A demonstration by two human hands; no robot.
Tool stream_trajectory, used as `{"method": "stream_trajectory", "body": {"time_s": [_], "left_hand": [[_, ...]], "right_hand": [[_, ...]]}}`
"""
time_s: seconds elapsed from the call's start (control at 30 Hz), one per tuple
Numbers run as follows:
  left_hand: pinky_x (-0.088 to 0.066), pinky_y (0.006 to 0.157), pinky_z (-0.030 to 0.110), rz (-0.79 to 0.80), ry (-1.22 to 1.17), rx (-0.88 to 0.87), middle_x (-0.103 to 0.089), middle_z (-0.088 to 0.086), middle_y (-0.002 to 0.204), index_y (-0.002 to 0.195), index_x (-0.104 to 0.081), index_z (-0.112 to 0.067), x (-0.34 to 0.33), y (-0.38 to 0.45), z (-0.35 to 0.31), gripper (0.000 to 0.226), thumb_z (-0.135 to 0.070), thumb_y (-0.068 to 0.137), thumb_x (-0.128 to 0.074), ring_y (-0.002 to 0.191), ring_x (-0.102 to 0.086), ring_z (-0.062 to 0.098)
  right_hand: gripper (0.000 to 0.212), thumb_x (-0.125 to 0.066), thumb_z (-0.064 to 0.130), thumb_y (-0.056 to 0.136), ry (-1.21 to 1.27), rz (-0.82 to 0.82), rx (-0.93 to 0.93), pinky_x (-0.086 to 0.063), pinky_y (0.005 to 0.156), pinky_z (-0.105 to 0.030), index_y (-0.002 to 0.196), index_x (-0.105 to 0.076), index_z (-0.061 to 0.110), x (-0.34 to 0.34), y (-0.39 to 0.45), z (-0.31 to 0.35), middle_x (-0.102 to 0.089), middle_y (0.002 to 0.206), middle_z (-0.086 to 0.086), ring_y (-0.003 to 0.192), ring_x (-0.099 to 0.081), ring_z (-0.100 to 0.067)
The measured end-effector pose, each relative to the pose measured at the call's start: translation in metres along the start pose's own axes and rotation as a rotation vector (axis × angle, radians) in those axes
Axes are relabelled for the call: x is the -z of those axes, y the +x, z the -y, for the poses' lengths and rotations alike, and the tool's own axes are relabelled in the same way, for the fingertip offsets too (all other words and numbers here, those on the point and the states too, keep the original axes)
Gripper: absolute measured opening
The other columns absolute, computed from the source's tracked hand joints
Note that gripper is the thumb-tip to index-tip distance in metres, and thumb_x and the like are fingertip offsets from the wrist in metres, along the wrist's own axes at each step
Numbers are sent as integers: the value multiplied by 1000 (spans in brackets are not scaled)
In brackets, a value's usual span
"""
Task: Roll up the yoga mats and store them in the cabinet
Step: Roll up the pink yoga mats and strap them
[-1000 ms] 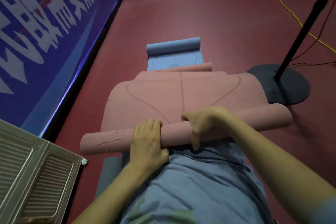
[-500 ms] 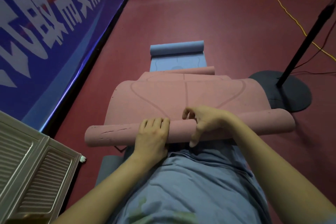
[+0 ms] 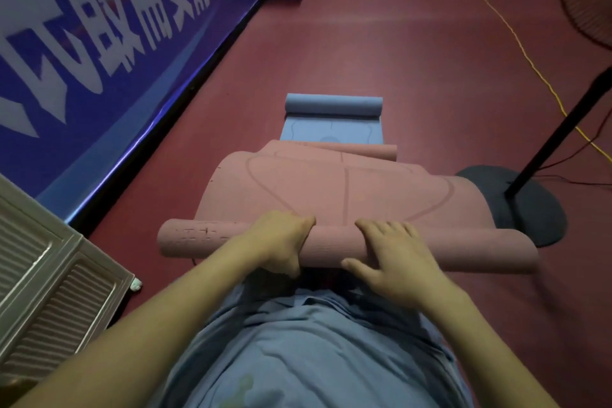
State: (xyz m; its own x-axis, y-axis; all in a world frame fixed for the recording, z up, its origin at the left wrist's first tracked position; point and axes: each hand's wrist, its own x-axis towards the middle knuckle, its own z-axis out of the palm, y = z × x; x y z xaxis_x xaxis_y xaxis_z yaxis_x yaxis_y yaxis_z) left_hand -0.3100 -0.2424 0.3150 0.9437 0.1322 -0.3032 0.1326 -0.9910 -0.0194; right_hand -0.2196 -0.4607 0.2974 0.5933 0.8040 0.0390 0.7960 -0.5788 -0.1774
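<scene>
Down in front of the torso, both forearms reach forward to the pink mat (image 3: 331,189), whose rolled part lies crosswise on the floor (image 3: 414,53). Left hand (image 3: 281,243) grips the roll, fingers curled over its top, thumb underneath. Right hand (image 3: 394,258) rests flat on it, fingers straight and slightly spread; the blue mat (image 3: 332,122) lies beyond.

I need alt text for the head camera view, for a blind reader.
Two hands, left hand and right hand, roll a pink yoga mat on a red floor. Beyond lies a partly rolled blue mat; a fan stand is at right.
</scene>
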Motion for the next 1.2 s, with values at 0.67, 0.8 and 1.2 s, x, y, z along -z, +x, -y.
{"method": "stream_trajectory", "body": {"time_s": [0.67, 0.8, 1.2], "left_hand": [[-43, 79, 40, -637, -129, 104, -62, 0, 99, 109, -63, -17, -51, -6, -10, 68, -30, 43, -68, 93, -56, 29], [-48, 92, 48, -592, -126, 233, -60, 9, 118, 119, -64, -13, -47, 0, -23, 75, -24, 45, -71, 116, -53, 38], [-24, 118, 61, -606, 24, 252, -45, 15, 145, 149, -44, -5, -76, 2, -40, 101, -20, 56, -80, 136, -41, 43]], "right_hand": [[101, -90, 53, 54, -186, 169, -23, -33, 103, -44, 135, -38, 21, -9, 47, 0, -48, 132, -5, 121, -46, -30], [96, -91, 56, 56, -146, 259, -78, -36, 102, -45, 133, -44, 22, -1, 67, -2, -54, 135, -5, 124, -50, -30], [88, -90, 48, 53, -48, 288, -100, -37, 99, -45, 128, -50, 28, -1, 82, -13, -62, 129, -4, 119, -54, -29]]}}
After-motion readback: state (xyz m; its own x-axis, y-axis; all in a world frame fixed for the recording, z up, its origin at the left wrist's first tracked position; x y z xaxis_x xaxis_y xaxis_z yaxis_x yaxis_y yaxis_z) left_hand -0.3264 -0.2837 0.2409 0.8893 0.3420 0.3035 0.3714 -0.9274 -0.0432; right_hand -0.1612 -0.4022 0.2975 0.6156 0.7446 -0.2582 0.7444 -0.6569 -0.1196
